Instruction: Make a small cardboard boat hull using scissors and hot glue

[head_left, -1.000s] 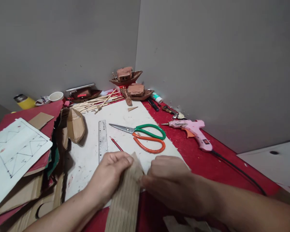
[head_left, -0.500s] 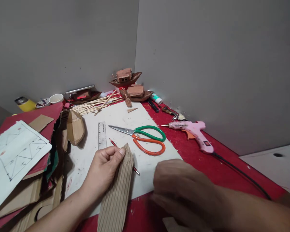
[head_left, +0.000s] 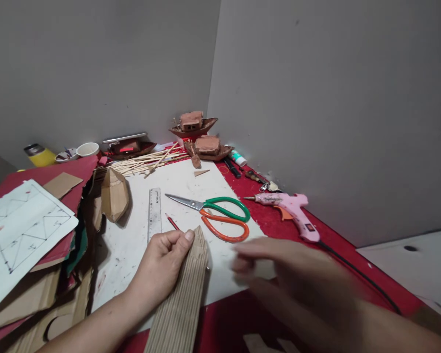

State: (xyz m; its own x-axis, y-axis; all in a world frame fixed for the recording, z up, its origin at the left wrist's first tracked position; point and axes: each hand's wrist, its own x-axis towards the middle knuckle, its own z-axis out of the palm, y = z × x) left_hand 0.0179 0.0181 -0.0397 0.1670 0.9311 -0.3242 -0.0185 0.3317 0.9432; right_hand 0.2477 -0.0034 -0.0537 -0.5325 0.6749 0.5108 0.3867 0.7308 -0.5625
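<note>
My left hand [head_left: 168, 263] pinches a strip of corrugated cardboard [head_left: 182, 304] near its pointed far end, thumb on top. The ridged side of the strip faces up, and its near end runs out of the picture. To the right, my right hand [head_left: 279, 279] hovers above the table, blurred by motion. Its thumb and forefinger look apart, with nothing visible between them. Beyond it lie scissors [head_left: 224, 218] with one green and one orange handle. A red pencil [head_left: 172, 221] is partly covered by the cardboard, beside a clear ruler [head_left: 155, 211].
A pink hot glue gun [head_left: 294, 208] with a black cord lies at right. Left stand a cardboard boat hull [head_left: 113, 196] and stacked cardboard under a drawn sheet [head_left: 29, 220]. Thin wooden sticks [head_left: 143, 162] and brown model boats [head_left: 208, 146] line the back. Cardboard pieces [head_left: 255, 343] lie near me.
My right hand has shifted slightly right, and its thumb and forefinger have parted. My left hand keeps its pinch on the cardboard strip. The camera view has moved a little.
</note>
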